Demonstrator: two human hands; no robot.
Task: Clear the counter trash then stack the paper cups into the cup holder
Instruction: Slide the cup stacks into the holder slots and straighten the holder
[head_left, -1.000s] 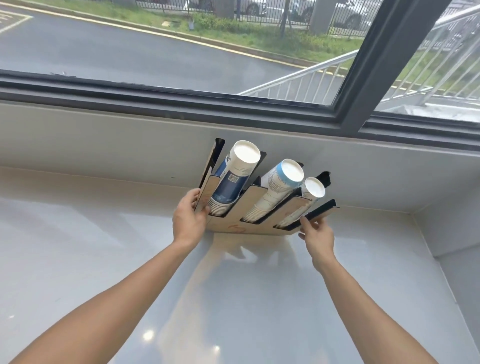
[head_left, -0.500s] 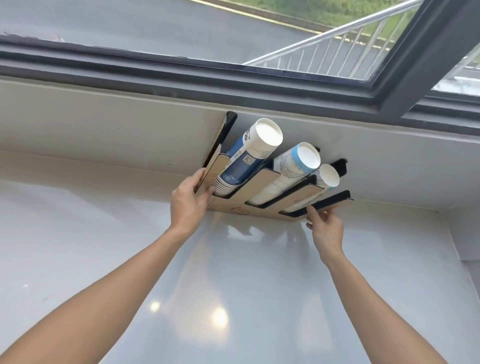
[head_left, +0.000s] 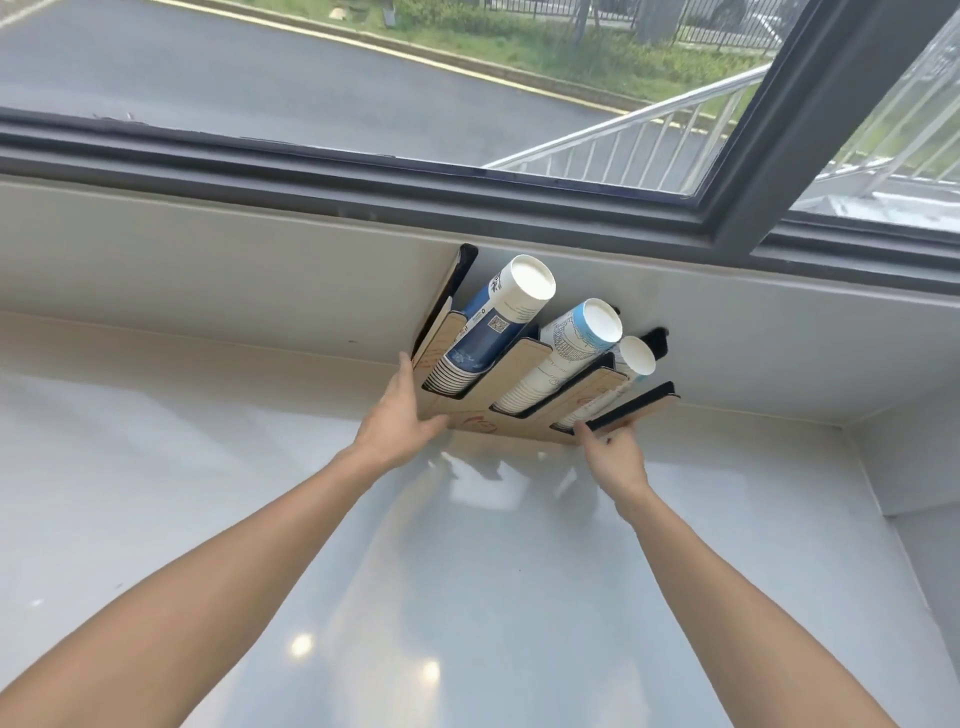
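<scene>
The cup holder (head_left: 524, 410) stands at the table's far edge; left hand (head_left: 397, 423) lies flat against its end, right hand (head_left: 613, 452) grasps the opposite corner; light, top-heavy; support the base.

The bench (head_left: 467, 597) is white, smooth and shiny. The holder (head_left: 524, 364) looks like matt brown wood with black edges. The cups (head_left: 498, 322) are smooth paper.
</scene>
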